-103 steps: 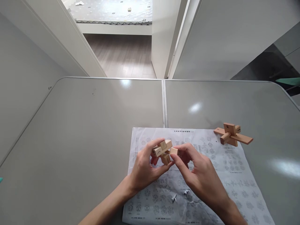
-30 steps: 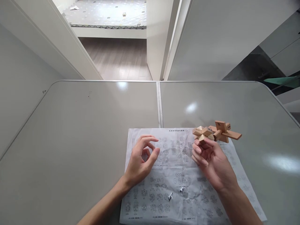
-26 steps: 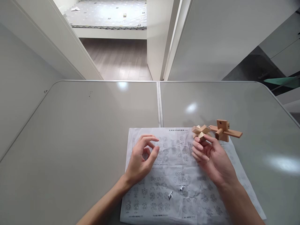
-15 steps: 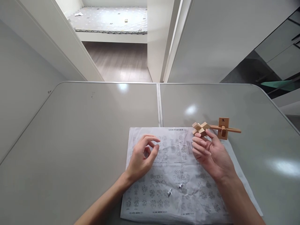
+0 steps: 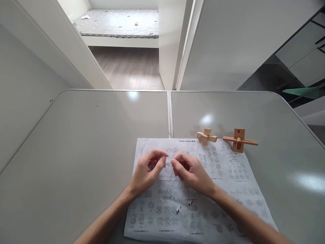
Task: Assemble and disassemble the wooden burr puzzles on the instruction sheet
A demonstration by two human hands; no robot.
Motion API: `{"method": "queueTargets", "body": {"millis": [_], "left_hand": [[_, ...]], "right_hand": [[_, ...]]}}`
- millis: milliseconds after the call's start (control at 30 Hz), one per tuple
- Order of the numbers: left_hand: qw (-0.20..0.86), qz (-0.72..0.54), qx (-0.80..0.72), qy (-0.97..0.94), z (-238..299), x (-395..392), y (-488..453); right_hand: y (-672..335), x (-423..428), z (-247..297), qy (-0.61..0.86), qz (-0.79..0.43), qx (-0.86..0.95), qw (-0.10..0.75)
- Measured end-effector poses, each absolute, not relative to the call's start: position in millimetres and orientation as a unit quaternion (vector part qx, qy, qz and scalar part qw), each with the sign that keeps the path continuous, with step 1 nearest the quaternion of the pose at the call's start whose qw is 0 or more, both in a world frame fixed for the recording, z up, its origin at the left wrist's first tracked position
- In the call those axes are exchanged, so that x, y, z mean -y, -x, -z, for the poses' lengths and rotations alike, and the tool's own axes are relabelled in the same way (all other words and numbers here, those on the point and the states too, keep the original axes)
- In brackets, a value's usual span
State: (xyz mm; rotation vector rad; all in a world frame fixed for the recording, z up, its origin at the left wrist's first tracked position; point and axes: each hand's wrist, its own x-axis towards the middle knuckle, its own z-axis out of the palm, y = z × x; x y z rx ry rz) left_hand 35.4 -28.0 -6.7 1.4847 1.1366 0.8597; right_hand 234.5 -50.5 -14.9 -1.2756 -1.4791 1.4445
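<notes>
Above the left part of the printed instruction sheet (image 5: 142, 234), the left hand (image 5: 148, 170) is held palm inward, its wrist lifted and its forearm slanted up from the lower left. Its fingers are loosely curved, a small gap being left between thumb and forefinger, and nothing is seen in its grasp. Just to its right, the right hand (image 5: 193, 173) is mirrored, knuckles up, the fingers curled more closely and the thumb brought near the forefinger; nothing is seen to be held, though its palm is hidden. The hands are kept slightly apart, and good control would be served by keeping both relaxed, so that the creased sheet is not dragged.

Farther right, the pale wooden burr puzzle (image 5: 206, 137) is stood at the sheet's far edge, untouched, its crossed bars interlocked. For sound handling, it would best be gripped around two opposing bars with light pressure, as a single bar might be slid loose. Rightmost, near the sheet's far corner, the reddish wooden burr puzzle (image 5: 238, 139) is stood with its "2" plank upright; its long flat bar is best cleared by any reaching finger.
</notes>
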Motion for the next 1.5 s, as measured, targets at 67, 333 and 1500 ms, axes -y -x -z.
{"method": "queueTargets", "body": {"millis": [67,333,1500], "left_hand": [[0.508,-0.358,-0.488,-0.613,4.7,23.8,-31.5],[0.414,-0.388,-0.587,-0.577,-1.1,-3.6,-3.7],[0.363,-0.365,-0.581,-0.630,13.9,-8.9,6.1]], "right_hand": [[-237.1,43.3,19.7,0.488,-0.537,0.590,0.354],[-239.7,39.9,26.4,0.479,-0.519,0.606,0.367],[-236.8,38.8,32.3,0.436,-0.447,0.671,0.400]]}}
